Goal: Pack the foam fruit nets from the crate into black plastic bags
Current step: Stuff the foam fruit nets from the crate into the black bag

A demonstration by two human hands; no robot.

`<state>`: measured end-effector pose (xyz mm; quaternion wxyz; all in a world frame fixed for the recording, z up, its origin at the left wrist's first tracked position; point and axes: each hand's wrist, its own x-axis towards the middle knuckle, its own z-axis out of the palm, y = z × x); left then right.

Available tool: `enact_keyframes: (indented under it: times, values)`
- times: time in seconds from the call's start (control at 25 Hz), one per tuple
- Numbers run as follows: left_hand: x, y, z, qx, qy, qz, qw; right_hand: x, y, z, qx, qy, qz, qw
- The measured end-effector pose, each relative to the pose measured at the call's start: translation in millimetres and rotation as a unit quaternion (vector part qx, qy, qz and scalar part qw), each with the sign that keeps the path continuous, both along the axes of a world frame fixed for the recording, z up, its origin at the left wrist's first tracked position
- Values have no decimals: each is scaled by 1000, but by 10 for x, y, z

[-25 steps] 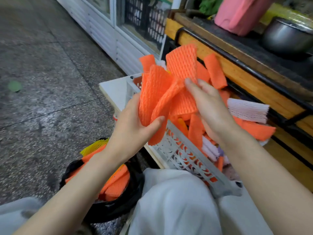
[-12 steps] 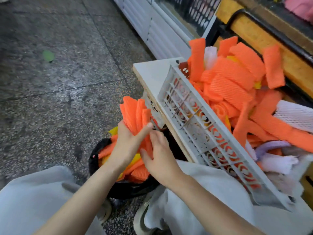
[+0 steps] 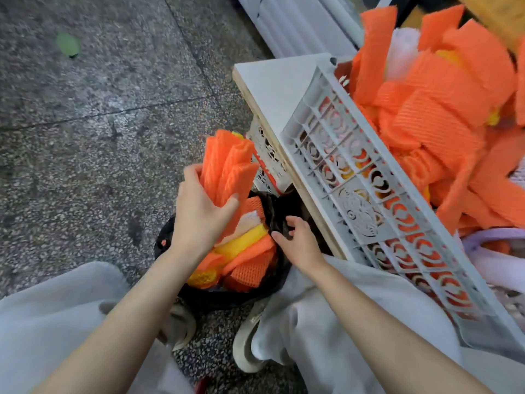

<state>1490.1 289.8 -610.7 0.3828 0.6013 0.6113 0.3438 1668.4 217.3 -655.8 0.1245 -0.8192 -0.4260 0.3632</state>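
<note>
My left hand grips a bunch of orange foam nets just above the black plastic bag, which stands on the floor between my feet. The bag holds orange, yellow and white nets. My right hand pinches the bag's right rim and holds it apart. The white lattice crate sits to the right on a white board, heaped with orange foam nets and a few pale ones.
Speckled grey stone floor stretches to the left. My knees in light trousers and my shoes flank the bag. A second white crate stands under the board. A white ribbed cabinet base runs behind.
The bunch of nets came down from over the crate to the bag. My right hand let go of the bunch and took hold of the bag's rim.
</note>
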Motion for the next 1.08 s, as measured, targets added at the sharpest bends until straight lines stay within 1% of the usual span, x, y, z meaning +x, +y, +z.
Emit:
enact_keyframes:
  times: [0.08,0.16,0.28,0.36,0.44,0.48,0.56,0.64,0.76,0.88,0.96,1.08]
  values:
    - [29,13,-110,1,9,-28,1000,-22,107,-152,-27,-5,0,1000]
    - [61,22,-207,14,24,-51,998,-82,199,-254,-15,-3,-15,1000]
    - [78,17,-368,47,91,-78,992,-95,252,-319,27,21,-69,997]
    - [91,11,-497,89,152,-84,981,-29,237,-284,32,29,-73,996]
    - [153,-39,-650,139,216,-121,959,81,208,-230,33,54,-77,995]
    - [197,-90,-747,161,258,-157,940,132,198,-200,35,65,-83,994]
    - [274,-254,-962,177,349,-238,889,212,173,-182,42,75,-95,992]
    - [292,-437,-1168,157,402,-280,857,247,151,-169,41,98,-114,988]
    - [269,-603,-1280,88,426,-343,833,203,128,-120,34,151,-133,979]
    - [296,-684,-1342,-3,441,-428,789,149,94,-76,35,201,-136,970]
    - [314,-713,-1373,-11,473,-454,755,123,73,-74,42,216,-129,967]
    - [351,-681,-1464,-16,504,-455,734,125,61,-65,64,226,-135,963]
